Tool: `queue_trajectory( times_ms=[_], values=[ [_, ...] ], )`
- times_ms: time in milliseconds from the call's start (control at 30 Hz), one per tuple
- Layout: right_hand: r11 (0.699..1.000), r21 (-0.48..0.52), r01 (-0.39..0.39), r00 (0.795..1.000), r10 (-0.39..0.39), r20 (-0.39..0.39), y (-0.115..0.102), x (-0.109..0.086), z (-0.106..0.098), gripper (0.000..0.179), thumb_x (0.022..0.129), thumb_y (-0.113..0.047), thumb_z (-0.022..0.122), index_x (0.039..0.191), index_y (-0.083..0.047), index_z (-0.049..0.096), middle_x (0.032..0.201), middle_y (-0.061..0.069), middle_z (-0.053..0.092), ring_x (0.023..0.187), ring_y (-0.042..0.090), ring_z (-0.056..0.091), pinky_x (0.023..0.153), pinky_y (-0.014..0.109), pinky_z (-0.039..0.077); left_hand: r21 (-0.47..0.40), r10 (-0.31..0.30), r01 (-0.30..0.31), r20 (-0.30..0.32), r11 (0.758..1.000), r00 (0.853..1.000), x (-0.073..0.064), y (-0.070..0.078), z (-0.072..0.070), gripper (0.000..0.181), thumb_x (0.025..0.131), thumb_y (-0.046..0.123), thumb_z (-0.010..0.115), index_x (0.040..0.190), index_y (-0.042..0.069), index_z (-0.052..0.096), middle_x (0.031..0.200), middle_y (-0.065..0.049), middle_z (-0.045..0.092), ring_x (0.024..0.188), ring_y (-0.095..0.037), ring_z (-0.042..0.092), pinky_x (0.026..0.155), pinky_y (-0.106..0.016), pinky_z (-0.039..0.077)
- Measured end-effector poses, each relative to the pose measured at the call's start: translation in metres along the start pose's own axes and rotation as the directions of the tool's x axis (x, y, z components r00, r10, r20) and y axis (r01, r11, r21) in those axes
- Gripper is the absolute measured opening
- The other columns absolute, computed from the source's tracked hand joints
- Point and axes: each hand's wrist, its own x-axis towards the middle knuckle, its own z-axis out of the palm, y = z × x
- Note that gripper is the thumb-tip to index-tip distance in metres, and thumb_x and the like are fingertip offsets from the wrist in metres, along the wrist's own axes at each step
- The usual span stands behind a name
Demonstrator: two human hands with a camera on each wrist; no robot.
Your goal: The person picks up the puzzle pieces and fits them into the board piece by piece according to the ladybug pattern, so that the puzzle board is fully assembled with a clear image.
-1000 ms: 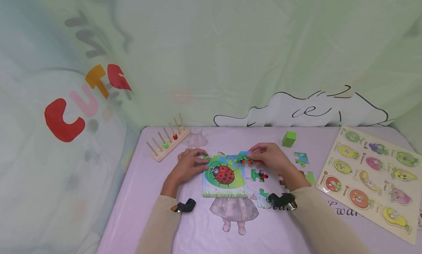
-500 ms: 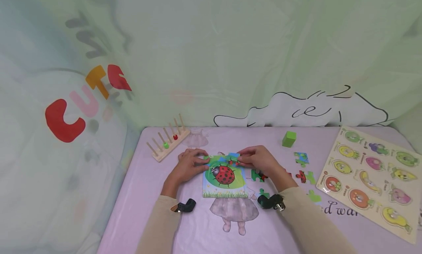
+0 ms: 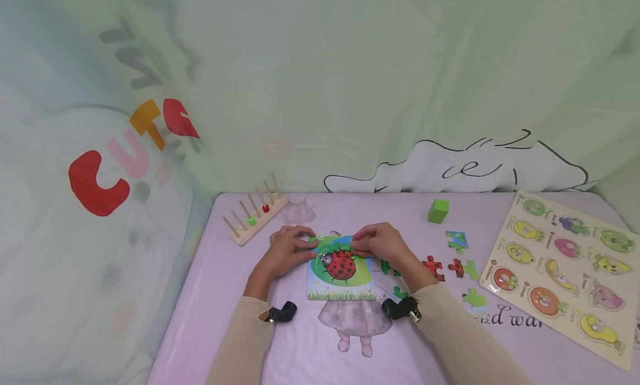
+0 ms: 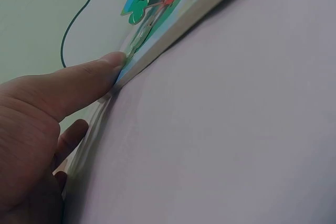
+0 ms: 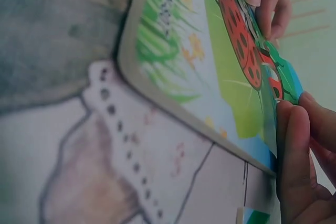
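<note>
Right hand (image 3: pixel 381 244) in a pinch

I am seeing long, plain beige sleeves on both arms, the left sleeve (image 3: pixel 239 340) and the right sleeve (image 3: pixel 465 332) matching in colour and creasing lightly along the forearms. Both are ending near the wrists, leaving the left hand (image 3: pixel 287 253) and the right hand (image 3: pixel 382 244) bare. Each arm is wearing a black device: the left wrist unit (image 3: pixel 284 311) is showing a crooked, elbow-like body with a rounded end, and the right wrist unit (image 3: pixel 399 308) is showing a similar dark, bent form. Beside the right one, a silvery piece (image 3: pixel 415 316) is glinting. Finer details are coming through too small for me to read.
</note>
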Motion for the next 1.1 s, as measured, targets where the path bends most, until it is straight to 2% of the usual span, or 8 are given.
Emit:
queue_trajectory(
  times_ms=[167,333,533,1100],
  values=[
    [0.999,0.022,-0.029,0.999,0.029,-0.013,-0.003,0.0,0.004,0.019,0.088,-0.015,0.081,0.102,-0.003,0.077,0.084,0.004,0.073,0.068,0.009,0.069,0.066,0.021,0.058,0.0,-0.006,0.006,0.003,1.0,1.0,0.0,0.001,0.0,0.036,0.092,0.035,0.076,0.125,0.021,0.074,0.137,0.006,0.061,0.131,-0.022,0.045,0.11,-0.056,0.02],
    [0.996,-0.092,-0.006,0.998,0.001,-0.059,-0.006,-0.001,0.008,0.018,0.087,-0.019,0.083,0.097,-0.006,0.078,0.074,0.0,0.071,0.061,0.008,0.063,0.059,0.02,0.052,0.001,-0.007,0.007,-0.001,1.0,1.0,0.0,0.002,-0.001,0.036,0.092,0.035,0.076,0.125,0.021,0.074,0.137,0.006,0.061,0.13,-0.023,0.045,0.108,-0.056,0.021],
    [0.973,-0.231,0.006,0.994,-0.032,-0.108,-0.009,-0.003,0.012,0.021,0.085,-0.026,0.084,0.092,-0.008,0.078,0.07,0.0,0.067,0.059,0.01,0.06,0.057,0.022,0.047,0.005,-0.013,0.013,0.002,1.0,1.0,0.0,0.002,-0.001,0.036,0.092,0.034,0.076,0.125,0.021,0.074,0.136,0.005,0.061,0.131,-0.023,0.045,0.108,-0.057,0.021],
    [0.967,-0.254,-0.015,0.99,-0.021,-0.137,-0.012,-0.004,0.015,0.023,0.081,-0.025,0.088,0.082,-0.007,0.074,0.061,-0.001,0.065,0.052,0.009,0.061,0.054,0.021,0.047,-0.004,-0.027,0.027,0.011,1.0,1.0,0.0,0.001,0.0,0.037,0.092,0.036,0.076,0.126,0.022,0.073,0.138,0.007,0.061,0.131,-0.022,0.044,0.109,-0.055,0.021]
  ],
)
